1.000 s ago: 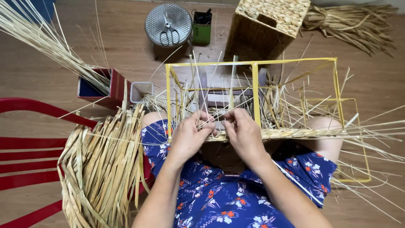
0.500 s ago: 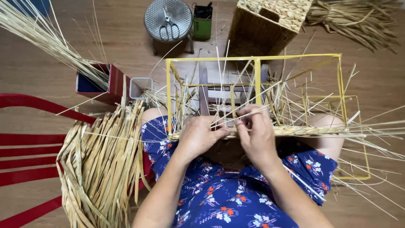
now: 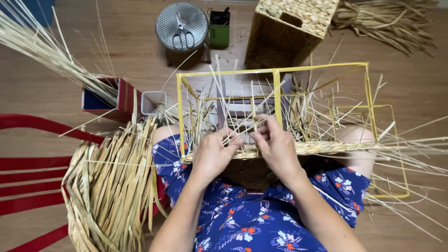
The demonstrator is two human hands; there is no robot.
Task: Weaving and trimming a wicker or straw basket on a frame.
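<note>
A wooden floor [image 3: 410, 79] carries everything here, and the person sits on a red chair [image 3: 28, 163] at its left edge with a yellow wire frame [image 3: 275, 88] resting across the lap. A big bundle of flat dried leaves [image 3: 112, 186] hangs beside the left knee, a finished woven basket [image 3: 289, 28] stands near the floor's far edge, and more loose straw [image 3: 387, 23] lies in the far right corner. A red box [image 3: 119, 95] holds long thin stalks [image 3: 42, 46] at the left; a round metal stool [image 3: 182, 25] at the far edge carries scissors [image 3: 182, 32], with a green cup [image 3: 219, 32] just beside it. Along the frame's near bar runs a woven braid [image 3: 326, 148]. The left hand [image 3: 212, 154] and right hand [image 3: 277, 147] meet at the middle of that bar, both closed narrowly, fingers pinching thin strands [image 3: 247, 133] at the braid's working end. The strands look dry and stiff, so a sharp bend could likely snap one; a slackened pinch might let the last turns loosen, and the many stray ends sticking out could catch a sleeve or tangle with the piece being worked.
</note>
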